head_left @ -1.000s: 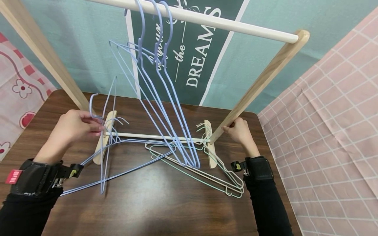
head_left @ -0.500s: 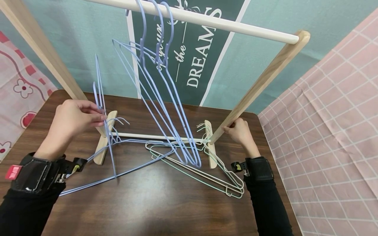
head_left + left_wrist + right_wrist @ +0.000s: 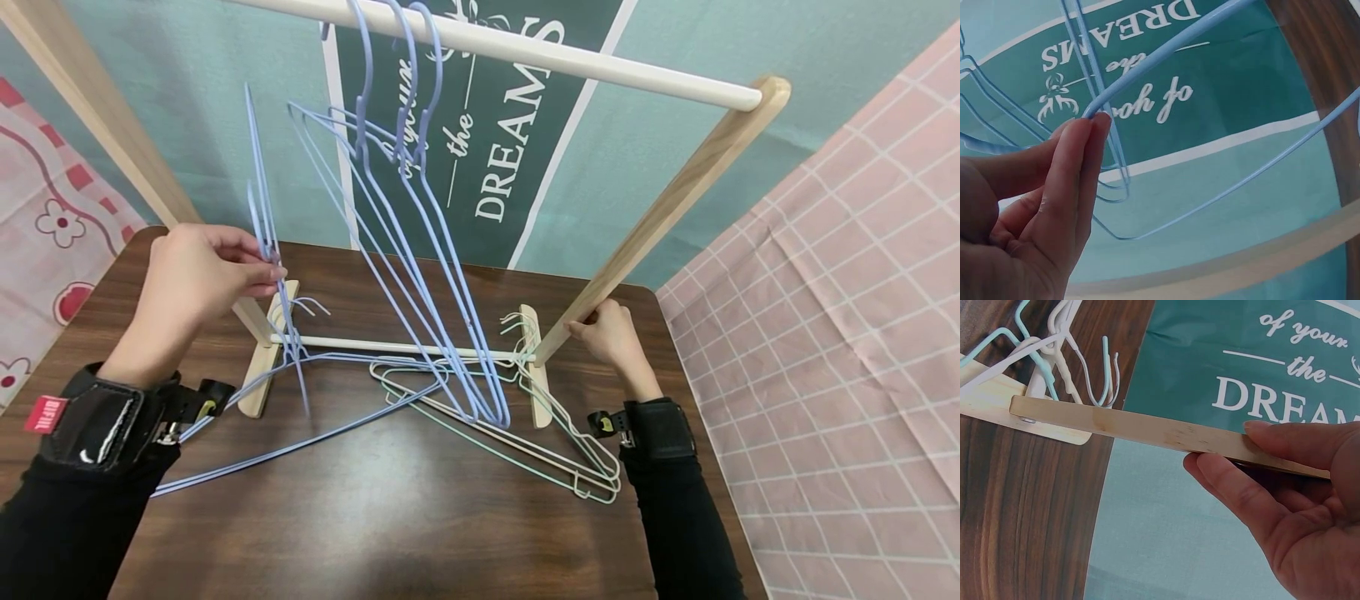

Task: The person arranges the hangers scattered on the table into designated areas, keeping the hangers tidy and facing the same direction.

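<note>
My left hand (image 3: 198, 268) pinches a blue clothes hanger (image 3: 260, 167) between thumb and fingers near its neck. The hanger is held up edge-on beside the rack's left post, and its wire (image 3: 1166, 53) runs out past my fingertips in the left wrist view. My right hand (image 3: 611, 333) grips the wooden right post (image 3: 652, 225) low down; in the right wrist view, thumb and fingers lie on either side of that post (image 3: 1147, 429). Three blue hangers (image 3: 420, 192) hang in a bunch from the white top rail (image 3: 570, 62).
More blue hangers (image 3: 300, 444) lie on the brown table (image 3: 420, 533) at the left. Pale green and cream hangers (image 3: 517, 454) lie at the right, by the rack's right foot (image 3: 537, 400). A white lower bar (image 3: 360, 345) joins the feet. A teal printed cloth (image 3: 810, 75) hangs behind.
My left hand has risen and moved slightly right with the blue hanger, which has turned more edge-on. My right hand stays on the post, and the hanging hangers have barely shifted.
</note>
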Available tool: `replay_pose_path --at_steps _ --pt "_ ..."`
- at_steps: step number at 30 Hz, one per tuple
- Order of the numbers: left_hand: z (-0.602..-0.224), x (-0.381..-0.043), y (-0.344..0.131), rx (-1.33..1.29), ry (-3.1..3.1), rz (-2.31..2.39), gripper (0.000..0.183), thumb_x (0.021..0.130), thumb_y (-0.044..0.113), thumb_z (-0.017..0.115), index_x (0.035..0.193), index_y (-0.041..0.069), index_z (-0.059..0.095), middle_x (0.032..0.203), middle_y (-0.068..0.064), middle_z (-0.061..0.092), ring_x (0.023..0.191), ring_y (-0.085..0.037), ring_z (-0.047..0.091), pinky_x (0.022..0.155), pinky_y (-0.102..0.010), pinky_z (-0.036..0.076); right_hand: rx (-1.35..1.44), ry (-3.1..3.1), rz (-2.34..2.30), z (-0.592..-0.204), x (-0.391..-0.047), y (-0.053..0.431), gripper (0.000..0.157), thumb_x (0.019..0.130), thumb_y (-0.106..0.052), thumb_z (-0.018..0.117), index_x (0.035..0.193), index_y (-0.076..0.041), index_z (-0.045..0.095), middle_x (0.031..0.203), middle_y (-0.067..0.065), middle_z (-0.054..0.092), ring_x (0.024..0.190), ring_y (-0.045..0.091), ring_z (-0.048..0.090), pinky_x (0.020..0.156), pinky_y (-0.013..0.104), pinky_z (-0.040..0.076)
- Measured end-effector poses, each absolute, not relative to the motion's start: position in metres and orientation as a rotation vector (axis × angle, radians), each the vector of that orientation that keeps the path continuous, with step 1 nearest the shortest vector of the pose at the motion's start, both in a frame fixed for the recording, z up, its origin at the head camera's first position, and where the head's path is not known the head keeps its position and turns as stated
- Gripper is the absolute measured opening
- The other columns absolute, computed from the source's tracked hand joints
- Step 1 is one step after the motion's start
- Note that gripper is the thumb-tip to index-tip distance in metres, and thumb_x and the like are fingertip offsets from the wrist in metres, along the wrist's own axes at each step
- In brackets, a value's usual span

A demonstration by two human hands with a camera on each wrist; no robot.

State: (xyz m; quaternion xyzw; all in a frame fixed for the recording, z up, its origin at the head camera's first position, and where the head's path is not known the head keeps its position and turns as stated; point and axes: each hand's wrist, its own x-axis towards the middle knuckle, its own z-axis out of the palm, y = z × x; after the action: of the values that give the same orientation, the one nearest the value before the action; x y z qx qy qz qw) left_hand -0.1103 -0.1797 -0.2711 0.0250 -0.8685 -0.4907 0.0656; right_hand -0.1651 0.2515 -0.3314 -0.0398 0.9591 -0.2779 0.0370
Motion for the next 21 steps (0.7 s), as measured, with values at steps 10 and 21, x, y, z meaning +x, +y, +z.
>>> replay_pose_path --at_steps 10,21 --pt "-0.249 -0.116 -0.167 0.054 -2.597 -1.504 0.020 0.084 0.008 0.066 0.092 -0.010 0.063 0.062 0.013 0.064 0.054 -0.001 0.063 0.052 -0.018 0.051 -0.127 2.953 -0.842 -0.331 -0.166 0.252 0.022 0.085 -0.007 0.063 0.096 0.012 0.062 0.080 0.025 0.063 0.057 0.025 0.058 0.047 0.028 0.041" --pt "-0.223 -0.117 -0.156 0.019 -2.615 -1.434 0.021 0.082 0.010 0.069 0.094 -0.007 0.066 0.066 0.009 0.066 0.055 -0.001 0.063 0.053 -0.018 0.051 -0.122 2.949 -0.846 -0.331 -0.167 0.252 0.022 0.085 -0.008 0.064 0.096 0.012 0.062 0.081 0.026 0.063 0.059 0.026 0.060 0.047 0.028 0.042"
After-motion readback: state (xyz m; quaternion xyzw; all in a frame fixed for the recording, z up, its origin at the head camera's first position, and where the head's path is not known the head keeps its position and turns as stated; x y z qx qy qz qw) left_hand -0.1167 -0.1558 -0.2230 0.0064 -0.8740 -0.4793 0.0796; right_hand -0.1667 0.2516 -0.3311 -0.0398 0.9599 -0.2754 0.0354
